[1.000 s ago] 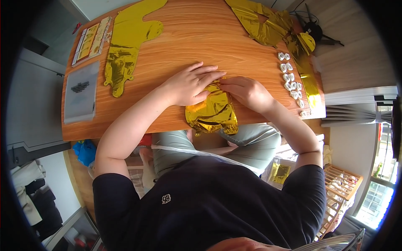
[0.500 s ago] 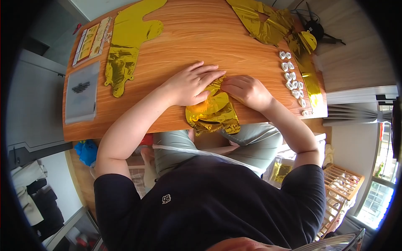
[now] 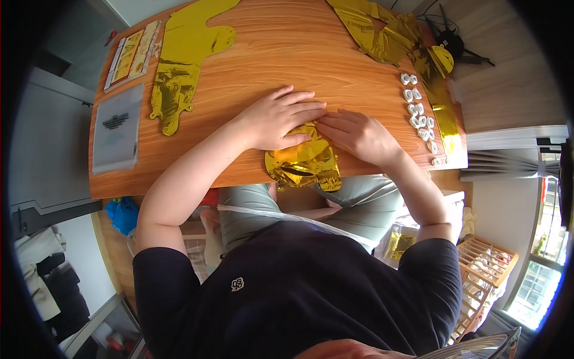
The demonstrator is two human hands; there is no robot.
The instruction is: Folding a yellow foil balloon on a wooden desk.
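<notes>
I had my left hand (image 3: 276, 122) and right hand (image 3: 357, 133) pressed flat, fingers spread, on the crumpled gold foil balloon (image 3: 304, 163) at the wooden table (image 3: 287, 60) near edge; pushing harder risked creasing, tearing or sliding it off.

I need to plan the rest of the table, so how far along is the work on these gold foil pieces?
Nothing looks finished yet. In hand: the left hand and right hand both press a crumpled gold foil piece flat at the near edge of the wooden table. Left: a flat foil shape far left, another foil heap far right and a row of small white clips lie untouched.
</notes>
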